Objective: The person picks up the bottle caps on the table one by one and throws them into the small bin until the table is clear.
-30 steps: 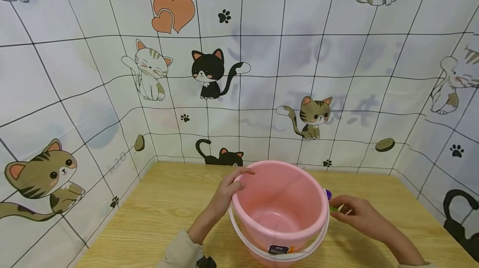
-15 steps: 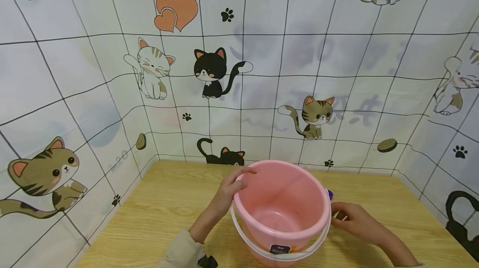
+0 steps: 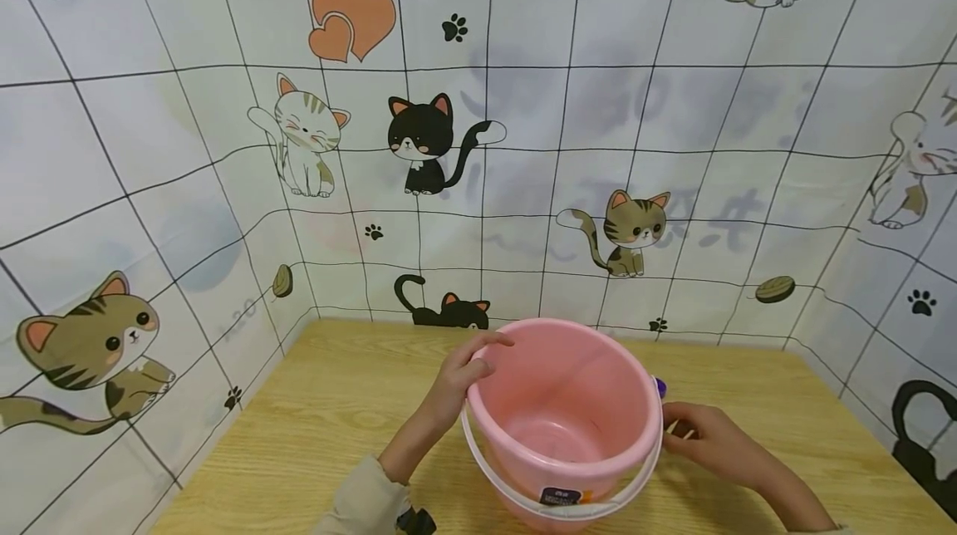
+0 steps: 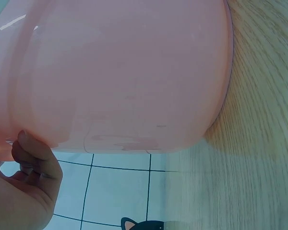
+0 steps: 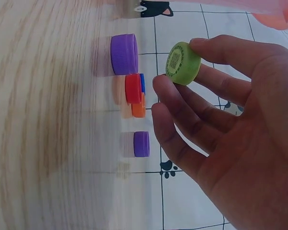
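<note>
A pink bucket [image 3: 568,369] with a white handle [image 3: 489,481] stands on the table, its mouth tilted towards me. My left hand [image 3: 459,377] grips its left rim, fingers over the edge into the inside. In the right wrist view, my right hand [image 5: 225,110] pinches a green bottle cap [image 5: 183,63] between thumb and fingers, printed top showing. That hand is at the bucket's right side; the green cap is hidden in the head view. Beyond it on the table stand a large purple cap [image 5: 125,54], a red cap [image 5: 133,88] and a small purple cap [image 5: 141,143].
Behind the red cap, an orange cap [image 5: 138,106] and a blue cap [image 5: 143,82] show in part. The wooden table [image 3: 359,369] ends at a wall covering [image 3: 523,186] with cat prints, which also closes off both sides.
The right hand has shifted slightly, and the green cap at its fingertips has dropped out of sight in the head view. The left hand keeps its hold on the bucket.
</note>
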{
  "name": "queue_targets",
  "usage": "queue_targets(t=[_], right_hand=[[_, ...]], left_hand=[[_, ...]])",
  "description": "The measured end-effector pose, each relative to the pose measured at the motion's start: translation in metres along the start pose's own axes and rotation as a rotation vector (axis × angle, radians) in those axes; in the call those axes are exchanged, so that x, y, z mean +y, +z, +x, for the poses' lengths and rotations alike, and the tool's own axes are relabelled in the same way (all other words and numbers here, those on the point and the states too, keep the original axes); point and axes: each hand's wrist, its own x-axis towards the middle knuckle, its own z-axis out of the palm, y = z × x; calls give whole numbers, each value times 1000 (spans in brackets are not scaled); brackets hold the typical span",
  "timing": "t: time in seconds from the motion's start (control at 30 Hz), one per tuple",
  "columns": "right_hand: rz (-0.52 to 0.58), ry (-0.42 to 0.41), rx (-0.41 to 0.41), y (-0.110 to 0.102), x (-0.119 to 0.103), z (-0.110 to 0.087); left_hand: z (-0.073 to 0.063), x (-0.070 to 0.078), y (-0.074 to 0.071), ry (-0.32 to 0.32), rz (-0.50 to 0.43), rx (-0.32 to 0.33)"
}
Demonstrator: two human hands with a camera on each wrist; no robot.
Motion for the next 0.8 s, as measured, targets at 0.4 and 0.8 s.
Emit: queue_targets(t=[0.4, 0.8], right_hand=[[17, -3, 0, 2, 3, 0], [10, -18, 10, 7, 11, 0]], left_hand=[[-2, -2, -1, 0, -15, 2], [-2, -1, 0, 12, 1, 9]])
